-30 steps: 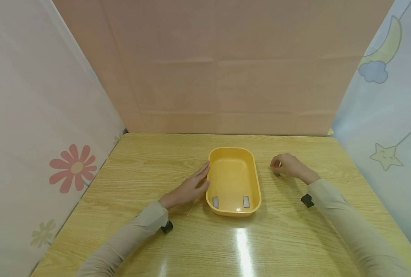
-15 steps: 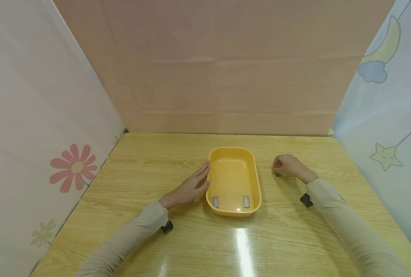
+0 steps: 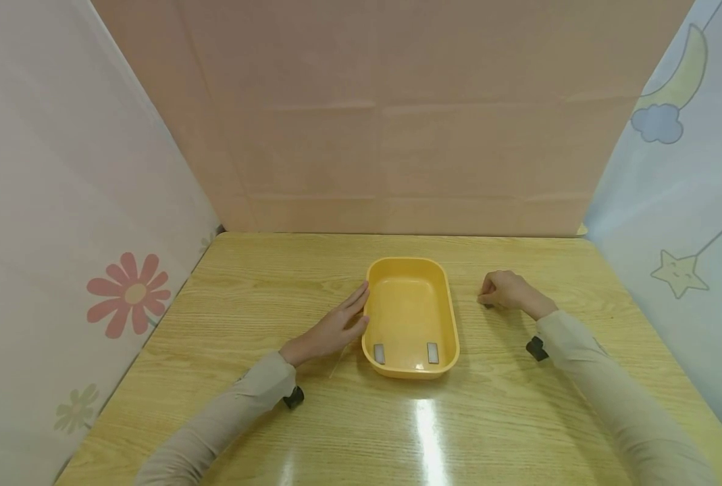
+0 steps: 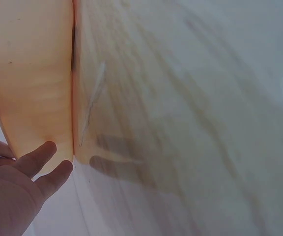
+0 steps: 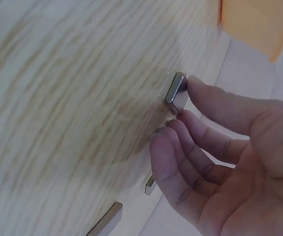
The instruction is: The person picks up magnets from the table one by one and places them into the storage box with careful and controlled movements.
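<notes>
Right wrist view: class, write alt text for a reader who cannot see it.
The right hand pinches a small grey metal block between thumb and fingers on a wooden table. Two similar blocks lie nearby, and an orange tray sits beyond.

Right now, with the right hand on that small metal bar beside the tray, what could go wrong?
The right hand pinches the metal bar only by its edge, so it may slip. Two loose bars lying close by might get knocked. The left hand merely touches the yellow tray, which could slide.
</notes>
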Demonstrator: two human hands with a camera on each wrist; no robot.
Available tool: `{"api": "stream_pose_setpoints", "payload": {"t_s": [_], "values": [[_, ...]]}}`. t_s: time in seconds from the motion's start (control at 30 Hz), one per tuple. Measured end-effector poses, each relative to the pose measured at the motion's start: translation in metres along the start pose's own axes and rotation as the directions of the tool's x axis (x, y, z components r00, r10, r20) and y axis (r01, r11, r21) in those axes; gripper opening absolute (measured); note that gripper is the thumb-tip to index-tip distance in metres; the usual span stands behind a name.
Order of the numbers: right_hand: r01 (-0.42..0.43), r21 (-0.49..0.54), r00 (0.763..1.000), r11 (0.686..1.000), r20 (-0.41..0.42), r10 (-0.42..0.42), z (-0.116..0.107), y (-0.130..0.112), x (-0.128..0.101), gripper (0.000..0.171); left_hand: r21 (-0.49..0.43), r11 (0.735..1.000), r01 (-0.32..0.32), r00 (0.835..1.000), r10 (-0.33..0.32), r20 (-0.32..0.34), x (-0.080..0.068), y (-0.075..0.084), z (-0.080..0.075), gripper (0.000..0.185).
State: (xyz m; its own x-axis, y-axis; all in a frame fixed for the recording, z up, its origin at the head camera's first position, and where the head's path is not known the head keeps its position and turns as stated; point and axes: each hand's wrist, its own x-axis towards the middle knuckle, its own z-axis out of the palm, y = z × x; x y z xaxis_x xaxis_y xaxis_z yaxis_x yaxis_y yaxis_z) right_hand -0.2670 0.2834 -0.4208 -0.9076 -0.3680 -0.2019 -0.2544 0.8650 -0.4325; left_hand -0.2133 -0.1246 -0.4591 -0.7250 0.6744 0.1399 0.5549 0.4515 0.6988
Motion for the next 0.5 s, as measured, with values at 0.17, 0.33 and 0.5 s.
{"api": "stream_pose_setpoints", "payload": {"t_s": [0.17,0.33,0.5], "values": [[-0.029,0.007,0.999,1.0,0.015,0.029,0.0003,0.0,0.0027,0.019,0.001,1.0,0.0,1.0,0.0,0.001,0.0005,-0.0013,0.0002,0.064],[-0.039,0.018,0.999,0.999,0.021,0.039,0.0014,0.0011,0.0048,0.018,-0.001,1.0,0.0,1.0,0.0,0.003,0.0004,-0.0016,0.0005,0.064],[-0.028,0.01,0.999,1.0,0.022,0.028,0.0011,0.0006,0.0052,0.018,-0.004,1.0,-0.005,1.0,0.005,-0.004,0.0007,-0.0014,0.0006,0.063]]}}
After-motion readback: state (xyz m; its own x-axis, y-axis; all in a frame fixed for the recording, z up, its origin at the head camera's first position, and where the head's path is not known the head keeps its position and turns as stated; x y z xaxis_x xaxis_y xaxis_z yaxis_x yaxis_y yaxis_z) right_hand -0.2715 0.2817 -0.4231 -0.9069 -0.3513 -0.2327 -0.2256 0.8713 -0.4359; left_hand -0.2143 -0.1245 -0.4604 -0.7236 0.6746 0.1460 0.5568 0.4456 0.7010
